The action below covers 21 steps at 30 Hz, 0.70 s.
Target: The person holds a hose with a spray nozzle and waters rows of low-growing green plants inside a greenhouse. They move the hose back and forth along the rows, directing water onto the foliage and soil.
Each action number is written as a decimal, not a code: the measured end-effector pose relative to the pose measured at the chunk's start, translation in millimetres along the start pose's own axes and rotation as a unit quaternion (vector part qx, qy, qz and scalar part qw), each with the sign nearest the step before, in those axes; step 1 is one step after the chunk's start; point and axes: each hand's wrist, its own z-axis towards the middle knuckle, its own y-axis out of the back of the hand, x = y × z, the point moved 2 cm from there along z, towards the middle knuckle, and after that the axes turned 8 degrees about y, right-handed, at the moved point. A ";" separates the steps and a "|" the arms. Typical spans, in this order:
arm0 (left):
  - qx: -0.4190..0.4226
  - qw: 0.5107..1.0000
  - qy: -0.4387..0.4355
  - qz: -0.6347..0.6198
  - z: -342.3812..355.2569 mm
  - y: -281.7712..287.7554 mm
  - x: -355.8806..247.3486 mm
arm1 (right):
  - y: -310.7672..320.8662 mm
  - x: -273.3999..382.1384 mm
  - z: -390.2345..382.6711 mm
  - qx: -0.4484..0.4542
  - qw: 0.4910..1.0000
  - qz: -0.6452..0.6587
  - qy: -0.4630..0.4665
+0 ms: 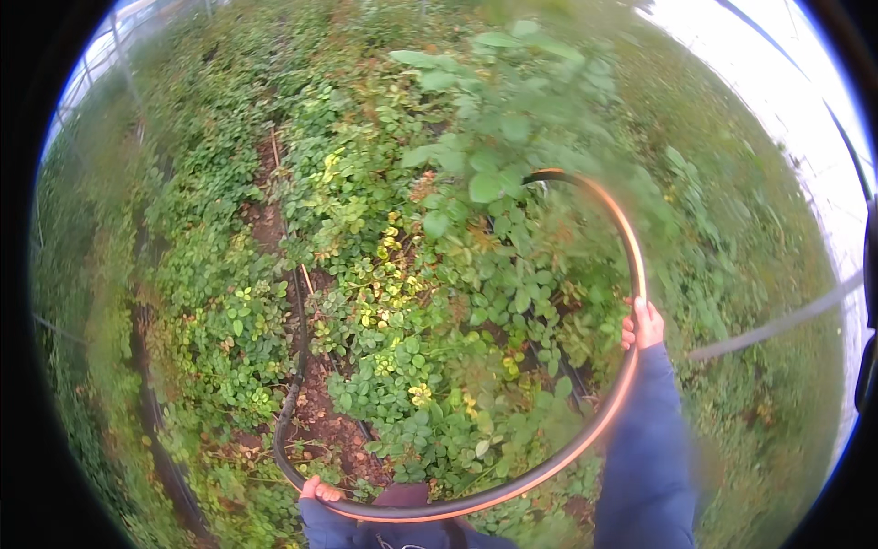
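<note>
A long black hose with an orange stripe (498,499) bends in a wide curve in front of my body. My left hand (321,489) is closed round it low down, close to my waist. From there the hose runs away along the soil path between the plants. My right hand (643,324), with the arm stretched forward, grips the hose farther along on the right. Beyond that hand the hose arches up and left, and its end reaches in front of a tall leafy plant (494,174). Whether water comes out of it I cannot tell.
Dense leafy bushes (393,357), some with yellowed leaves, stand on both sides of a brown soil path (334,416). Thin dark pipes (174,476) run along the ground between rows. At right a grey pole (777,325) slants before a pale greenhouse wall (777,101).
</note>
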 end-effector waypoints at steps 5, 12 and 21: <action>-0.005 0.999 -0.038 -0.001 17.8 -15.6 1.3 | -43.1 -3.5 62.7 0.009 1.000 0.023 0.008; -0.024 0.999 -0.024 -0.042 30.3 -28.0 3.1 | -72.6 -10.9 104.8 0.009 1.000 0.019 0.006; -0.027 0.999 0.018 0.010 30.2 -17.1 12.3 | -31.0 2.5 53.3 0.065 0.996 -0.044 -0.052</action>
